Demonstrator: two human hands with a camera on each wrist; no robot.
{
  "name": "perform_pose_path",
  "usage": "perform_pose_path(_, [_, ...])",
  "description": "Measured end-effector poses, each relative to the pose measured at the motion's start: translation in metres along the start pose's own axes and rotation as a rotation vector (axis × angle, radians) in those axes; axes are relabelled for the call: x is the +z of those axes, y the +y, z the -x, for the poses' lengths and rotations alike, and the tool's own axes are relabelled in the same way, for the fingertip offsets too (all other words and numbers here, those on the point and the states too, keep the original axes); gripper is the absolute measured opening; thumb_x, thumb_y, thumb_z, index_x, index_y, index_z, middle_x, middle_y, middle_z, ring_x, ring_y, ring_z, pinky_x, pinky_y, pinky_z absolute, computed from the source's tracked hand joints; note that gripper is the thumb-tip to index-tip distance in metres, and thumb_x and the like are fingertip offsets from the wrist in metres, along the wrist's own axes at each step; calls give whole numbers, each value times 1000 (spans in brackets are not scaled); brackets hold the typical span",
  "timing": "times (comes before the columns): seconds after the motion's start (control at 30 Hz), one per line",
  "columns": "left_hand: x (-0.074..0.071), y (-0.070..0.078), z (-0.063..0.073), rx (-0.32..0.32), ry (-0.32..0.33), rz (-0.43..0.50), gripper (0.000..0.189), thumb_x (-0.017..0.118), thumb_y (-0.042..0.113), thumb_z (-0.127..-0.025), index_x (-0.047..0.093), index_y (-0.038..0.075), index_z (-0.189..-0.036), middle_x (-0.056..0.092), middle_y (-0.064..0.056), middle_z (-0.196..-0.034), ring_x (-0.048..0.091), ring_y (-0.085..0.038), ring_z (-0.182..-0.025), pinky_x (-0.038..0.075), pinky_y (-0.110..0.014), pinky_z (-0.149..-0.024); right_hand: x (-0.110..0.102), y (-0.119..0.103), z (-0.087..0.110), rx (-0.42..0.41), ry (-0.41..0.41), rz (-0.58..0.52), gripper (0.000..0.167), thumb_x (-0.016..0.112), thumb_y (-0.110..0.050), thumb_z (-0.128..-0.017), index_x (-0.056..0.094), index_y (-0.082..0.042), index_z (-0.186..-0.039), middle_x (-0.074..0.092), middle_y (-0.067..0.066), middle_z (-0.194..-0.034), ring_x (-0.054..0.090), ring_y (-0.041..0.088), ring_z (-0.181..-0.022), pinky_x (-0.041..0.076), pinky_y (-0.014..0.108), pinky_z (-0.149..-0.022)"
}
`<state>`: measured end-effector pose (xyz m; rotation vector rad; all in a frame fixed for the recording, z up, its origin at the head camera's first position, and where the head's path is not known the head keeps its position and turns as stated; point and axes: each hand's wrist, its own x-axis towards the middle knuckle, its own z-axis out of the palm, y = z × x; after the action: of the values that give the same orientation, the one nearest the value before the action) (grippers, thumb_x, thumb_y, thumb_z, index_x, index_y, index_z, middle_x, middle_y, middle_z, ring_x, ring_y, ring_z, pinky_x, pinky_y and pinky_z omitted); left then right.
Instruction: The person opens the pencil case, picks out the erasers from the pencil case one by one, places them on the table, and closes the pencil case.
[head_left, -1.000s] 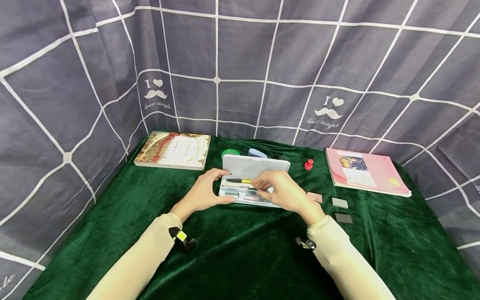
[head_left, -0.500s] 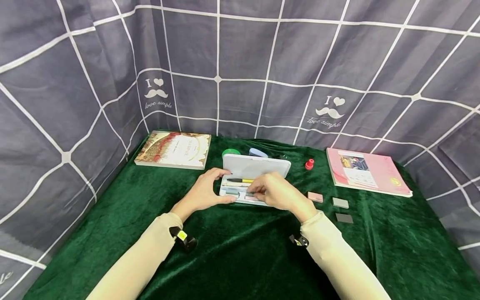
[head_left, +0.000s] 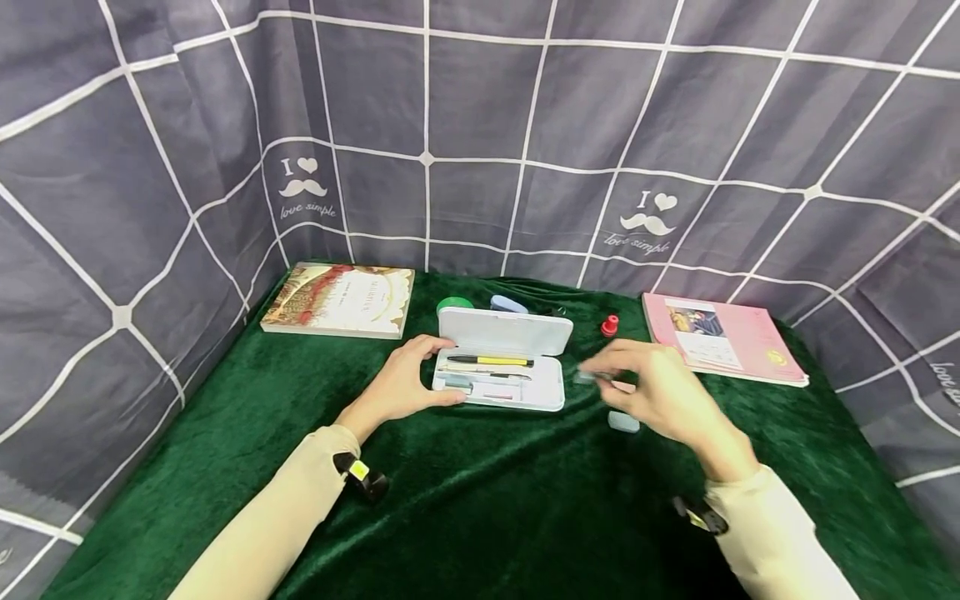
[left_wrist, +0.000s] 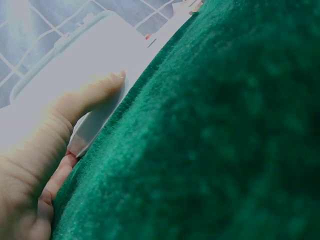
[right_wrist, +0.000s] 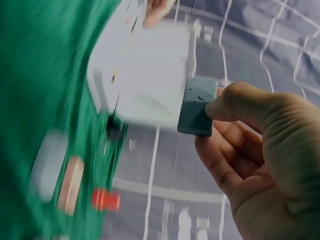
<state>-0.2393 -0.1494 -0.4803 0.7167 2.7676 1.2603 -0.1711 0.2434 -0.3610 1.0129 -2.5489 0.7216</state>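
Note:
An open white pencil case (head_left: 551, 385) lies in the middle of the table with its lid raised at the back. My left hand (head_left: 405, 379) grips its left end, thumb along the front edge and fingers at the back; the left wrist view shows the thumb (left_wrist: 97, 95) on the case. Inside are a yellow-and-black pen (head_left: 491, 361), a thinner pen, a grey-blue piece and a pink piece. To the right of the case, my right hand (head_left: 652, 383) pinches a grey-blue eraser (right_wrist: 197, 106) between thumb and fingers, above the cloth.
Beneath the right hand lie a pale blue eraser (head_left: 623, 422) and a pink one (right_wrist: 71, 185). A red bottle-shaped piece (head_left: 610, 325) stands behind. Behind the lid are a green round thing (head_left: 454, 304) and a blue oblong (head_left: 508, 304). Books (head_left: 341, 300) and a pink notebook (head_left: 727, 340) lie at either side.
My right hand has drawn out of the pencil case and moved right with the grey-blue eraser. The left hand keeps its grip on the case. A pale blue eraser has come into sight.

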Motion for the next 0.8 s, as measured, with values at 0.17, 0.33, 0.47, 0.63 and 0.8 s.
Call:
perform_pose_path(0.17, [-1, -3, 3, -4, 10, -8, 84, 99, 46, -84, 63, 15, -153, 62, -11, -153, 61, -36, -136, 51, -58, -116, -26, 9, 51, 67, 52, 92, 50, 90, 12, -76, 86, -26, -108, 78, -17, -101, 67, 3, -86, 47, 10, -81])
perform_pose_path(0.33, [-3, -2, 5, -14, 10, -18, 85, 99, 47, -84, 62, 15, -154, 61, -11, -154, 61, -37, -136, 51, -59, -115, -32, 16, 99, 160, 74, 112, 58, 92, 16, -72, 84, -31, -105, 75, -16, -100, 64, 2, -82, 46, 9, -78])
perform_pose_path(0.47, [-3, -2, 4, -15, 9, -14, 85, 100, 45, -84, 62, 15, -154, 61, -11, -154, 61, -37, -136, 51, -58, -116, -30, 20, 126, 229, 77, 120, 57, 92, 17, -71, 84, -29, -103, 74, -17, -99, 63, 1, -80, 46, 10, -74])
perform_pose_path(0.63, [-2, -1, 3, -7, 8, -7, 85, 100, 45, -84, 62, 14, -153, 61, -11, -153, 61, -37, -136, 51, -58, -116, -20, 26, 148, 245, 15, 98, 55, 95, 15, -72, 82, -30, -99, 73, -17, -97, 62, 0, -79, 48, 13, -71])
perform_pose_path(0.8, [-1, 2, 2, 3, 4, 1, 85, 100, 44, -84, 62, 13, -154, 61, -12, -153, 61, -37, -136, 51, -59, -115, -14, 27, 161, 215, -17, 54, 56, 98, 15, -69, 81, -32, -95, 73, -17, -98, 64, 0, -81, 49, 12, -72])
